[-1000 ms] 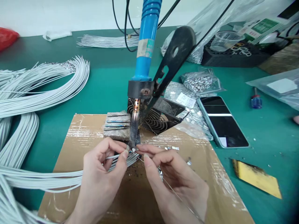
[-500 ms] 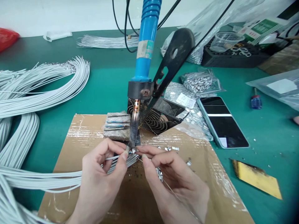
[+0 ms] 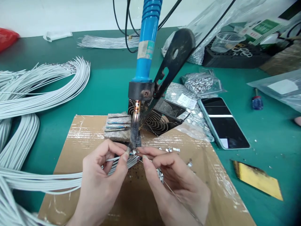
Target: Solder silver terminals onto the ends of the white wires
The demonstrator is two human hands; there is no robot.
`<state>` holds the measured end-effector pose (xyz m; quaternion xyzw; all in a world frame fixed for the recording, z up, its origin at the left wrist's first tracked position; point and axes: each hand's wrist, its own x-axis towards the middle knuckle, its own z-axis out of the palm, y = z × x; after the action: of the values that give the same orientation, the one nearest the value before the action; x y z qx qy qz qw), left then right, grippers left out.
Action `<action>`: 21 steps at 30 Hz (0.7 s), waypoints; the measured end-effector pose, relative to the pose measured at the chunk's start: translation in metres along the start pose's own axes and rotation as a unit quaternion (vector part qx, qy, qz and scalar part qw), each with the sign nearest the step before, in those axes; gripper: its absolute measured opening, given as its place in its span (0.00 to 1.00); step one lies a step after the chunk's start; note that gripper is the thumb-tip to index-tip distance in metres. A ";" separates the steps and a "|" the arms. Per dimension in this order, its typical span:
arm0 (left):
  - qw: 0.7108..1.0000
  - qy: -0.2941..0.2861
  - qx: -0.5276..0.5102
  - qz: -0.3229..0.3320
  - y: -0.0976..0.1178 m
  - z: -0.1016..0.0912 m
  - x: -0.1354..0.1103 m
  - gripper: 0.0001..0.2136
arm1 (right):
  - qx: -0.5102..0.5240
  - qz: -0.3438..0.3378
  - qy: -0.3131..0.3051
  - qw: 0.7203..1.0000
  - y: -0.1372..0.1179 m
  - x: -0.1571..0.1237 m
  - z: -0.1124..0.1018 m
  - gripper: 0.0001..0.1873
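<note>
A blue soldering iron (image 3: 144, 69) is fixed in a black stand, its dark tip (image 3: 134, 138) pointing down between my fingertips. My left hand (image 3: 101, 179) pinches a white wire (image 3: 110, 159) just left of the tip. More white wires (image 3: 51, 180) run beneath that hand, their ends fanned out near the tip. My right hand (image 3: 178, 182) is closed on a thin solder wire (image 3: 172, 192), which crosses the palm. At its fingertips a small shiny metal tab (image 3: 135, 151) touches or nearly touches the tip; fingers partly hide the contact. Several metal tabs (image 3: 160, 174) show beside the right palm.
Cardboard (image 3: 77, 135) covers the work area, with a grey block (image 3: 116, 135) and a black fan (image 3: 157, 121) behind the tip. Coiled white wires (image 3: 70, 91) lie left. Bags of metal parts (image 3: 199, 83), a phone (image 3: 224, 122) and a scorched yellow piece (image 3: 258, 180) are right.
</note>
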<state>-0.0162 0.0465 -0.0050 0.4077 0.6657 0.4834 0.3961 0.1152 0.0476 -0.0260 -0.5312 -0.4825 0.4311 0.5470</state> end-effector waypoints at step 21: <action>0.999 -0.029 0.025 0.007 -0.005 -0.004 -0.002 0.05 | -0.001 -0.011 0.005 1.000 0.002 -0.001 0.002 0.11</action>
<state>-0.0200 0.0424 -0.0091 0.4358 0.6629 0.4579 0.4013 0.1133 0.0468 -0.0280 -0.5287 -0.4861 0.4217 0.5536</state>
